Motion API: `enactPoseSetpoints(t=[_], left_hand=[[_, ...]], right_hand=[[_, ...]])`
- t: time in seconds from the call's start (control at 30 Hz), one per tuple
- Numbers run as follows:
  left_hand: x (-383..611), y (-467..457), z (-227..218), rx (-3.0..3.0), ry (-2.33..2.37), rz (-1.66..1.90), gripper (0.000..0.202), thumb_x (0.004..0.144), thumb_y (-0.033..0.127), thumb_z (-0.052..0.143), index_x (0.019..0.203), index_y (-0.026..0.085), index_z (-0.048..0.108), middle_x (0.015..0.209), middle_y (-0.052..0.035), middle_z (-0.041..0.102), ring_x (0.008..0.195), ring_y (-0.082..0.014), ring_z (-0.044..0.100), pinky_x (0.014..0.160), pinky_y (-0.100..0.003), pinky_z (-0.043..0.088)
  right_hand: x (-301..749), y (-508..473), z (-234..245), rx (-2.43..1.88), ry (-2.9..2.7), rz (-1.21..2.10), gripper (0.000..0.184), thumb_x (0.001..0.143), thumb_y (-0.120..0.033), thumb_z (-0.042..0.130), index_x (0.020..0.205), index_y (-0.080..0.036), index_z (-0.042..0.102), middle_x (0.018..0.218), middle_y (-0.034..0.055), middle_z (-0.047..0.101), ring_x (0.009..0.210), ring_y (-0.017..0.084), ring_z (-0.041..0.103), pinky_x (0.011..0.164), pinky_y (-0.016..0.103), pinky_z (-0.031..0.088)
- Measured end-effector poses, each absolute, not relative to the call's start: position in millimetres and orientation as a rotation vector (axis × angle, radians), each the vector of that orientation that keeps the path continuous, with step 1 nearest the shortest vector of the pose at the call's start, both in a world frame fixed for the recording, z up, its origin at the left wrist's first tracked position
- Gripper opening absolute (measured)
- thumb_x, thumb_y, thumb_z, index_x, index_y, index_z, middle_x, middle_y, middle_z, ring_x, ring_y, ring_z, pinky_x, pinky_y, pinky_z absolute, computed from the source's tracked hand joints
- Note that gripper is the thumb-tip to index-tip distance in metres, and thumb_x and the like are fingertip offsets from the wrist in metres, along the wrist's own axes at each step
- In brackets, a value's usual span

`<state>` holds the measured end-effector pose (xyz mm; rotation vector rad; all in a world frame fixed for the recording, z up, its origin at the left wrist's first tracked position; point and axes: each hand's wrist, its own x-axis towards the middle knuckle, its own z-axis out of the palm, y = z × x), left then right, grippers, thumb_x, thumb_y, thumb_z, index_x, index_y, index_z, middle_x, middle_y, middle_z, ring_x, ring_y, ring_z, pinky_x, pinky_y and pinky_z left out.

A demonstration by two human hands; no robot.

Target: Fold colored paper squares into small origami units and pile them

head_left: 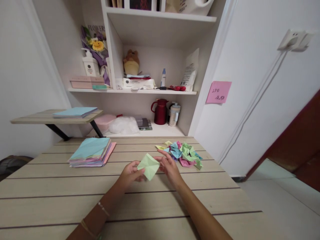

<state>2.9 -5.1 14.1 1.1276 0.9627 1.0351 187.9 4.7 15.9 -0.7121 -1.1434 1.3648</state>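
Observation:
A light green paper (149,165), folded into a small creased square, is held up over the table between my two hands. My left hand (133,171) pinches its left corner, thumb on top and fingers underneath. At the right corner, my right hand (170,166) grips the paper between thumb and fingers, with the index finger stretched out past it. Just beyond my right hand lies a loose pile of folded papers (185,151) in green, blue, pink and yellow. On the left, a stack of coloured paper sheets (91,150) has a light blue sheet on top.
A small raised shelf (37,116) at the left bears more blue paper (75,112). Behind the slatted wooden table (140,206) stands a white shelf unit with a dark red jug (160,111) and a cup (174,115). A pink note (218,92) sticks to the right wall.

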Motion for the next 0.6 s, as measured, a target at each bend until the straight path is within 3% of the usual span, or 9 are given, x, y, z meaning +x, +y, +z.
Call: enactPoseSetpoints(t=[0.1, 0.2, 0.37, 0.43, 0.5, 0.6], left_hand=[[6, -8, 17, 0.974, 0.914, 1.165, 0.036, 0.060, 0.028, 0.073, 0.088, 0.015, 0.054, 0.083, -0.0063, 0.068, 0.069, -0.0148, 0.064, 0.064, -0.025, 0.048], [10, -12, 16, 0.934, 0.839, 1.205, 0.034, 0.061, 0.026, 0.073, 0.089, 0.015, 0.058, 0.088, -0.0067, 0.067, 0.072, -0.0135, 0.062, 0.066, -0.023, 0.046], [13, -10, 9, 1.052, 0.869, 1.165, 0.038, 0.055, 0.030, 0.075, 0.085, 0.012, 0.061, 0.072, -0.0045, 0.065, 0.057, -0.0111, 0.057, 0.053, -0.021, 0.042], [12, -9, 11, 1.151, 0.949, 1.161, 0.045, 0.056, 0.033, 0.074, 0.094, 0.012, 0.059, 0.062, -0.0017, 0.063, 0.046, -0.0096, 0.054, 0.047, -0.021, 0.041], [9, -10, 15, 1.235, 0.977, 1.138, 0.061, 0.062, 0.035, 0.069, 0.115, 0.014, 0.046, 0.056, 0.0005, 0.062, 0.039, -0.0101, 0.052, 0.044, -0.022, 0.042], [5, -13, 23, 1.279, 0.912, 1.133, 0.084, 0.062, 0.029, 0.071, 0.132, 0.019, 0.024, 0.070, -0.0040, 0.068, 0.053, -0.0149, 0.062, 0.057, -0.027, 0.048]], right_hand=[[187, 5, 13, -0.739, -1.211, 1.337, 0.047, 0.065, -0.046, 0.066, 0.102, -0.019, 0.056, 0.057, -0.0040, 0.055, 0.041, 0.006, 0.046, 0.039, 0.017, 0.037], [179, 0, 8, -0.784, -1.352, 1.435, 0.044, 0.059, -0.036, 0.073, 0.095, -0.016, 0.058, 0.045, -0.0070, 0.052, 0.030, 0.004, 0.038, 0.030, 0.014, 0.027], [166, -6, 5, -0.726, -1.297, 1.518, 0.035, 0.063, -0.042, 0.067, 0.078, -0.011, 0.063, 0.058, 0.0042, 0.066, 0.035, 0.010, 0.054, 0.037, 0.020, 0.042], [167, -4, 5, -0.751, -1.224, 1.448, 0.031, 0.064, -0.040, 0.067, 0.076, -0.012, 0.065, 0.064, 0.0060, 0.068, 0.043, 0.013, 0.059, 0.044, 0.023, 0.048], [172, -1, 7, -0.803, -1.216, 1.335, 0.025, 0.064, -0.036, 0.067, 0.076, -0.014, 0.068, 0.072, 0.0068, 0.070, 0.052, 0.016, 0.063, 0.052, 0.027, 0.051], [179, 2, 7, -0.859, -1.311, 1.206, 0.020, 0.065, -0.027, 0.065, 0.082, -0.018, 0.070, 0.079, 0.0059, 0.070, 0.064, 0.021, 0.066, 0.062, 0.033, 0.053]])
